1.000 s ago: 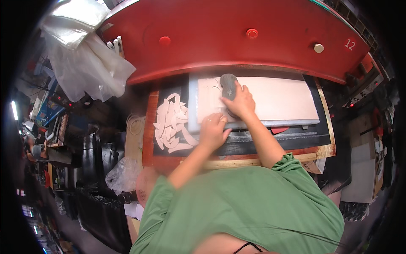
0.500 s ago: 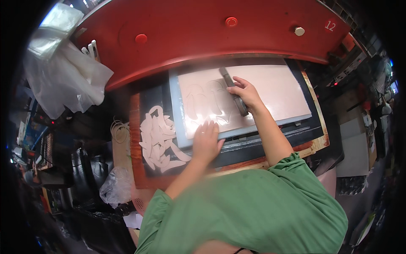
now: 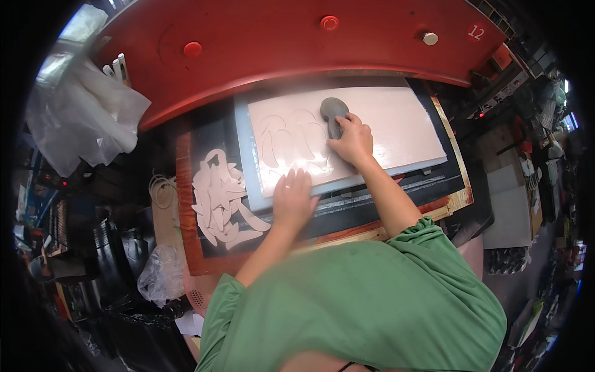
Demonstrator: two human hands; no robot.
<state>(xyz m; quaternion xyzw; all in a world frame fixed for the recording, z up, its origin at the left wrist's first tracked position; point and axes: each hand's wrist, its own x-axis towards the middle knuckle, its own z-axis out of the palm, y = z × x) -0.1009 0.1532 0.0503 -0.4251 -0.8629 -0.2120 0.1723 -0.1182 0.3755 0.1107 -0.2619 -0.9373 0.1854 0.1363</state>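
On black mat (image 3: 214, 133) at far left, see heap of curved pale-pink flat cutouts (image 3: 218, 204); next, left hand (image 3: 295, 197) laid flat, pinching nothing, on glossy pale-pink rectangular sheet (image 3: 396, 124) below curved outlines (image 3: 288, 139). Further right over sheet, find dark-grey elongated rounded tool (image 3: 333, 110), pinched in right hand (image 3: 354, 141), just turned from edge-on to broadside, so apparently laid beside outlines.

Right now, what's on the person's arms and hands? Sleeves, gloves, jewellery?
Both arms wear loose green sleeves: the left sleeve and right sleeve leave the forearms bare, the right one gathered at its hem. The left hand has a thin ring on one finger; the right hand shows none. No gloves, no wristwear visible.
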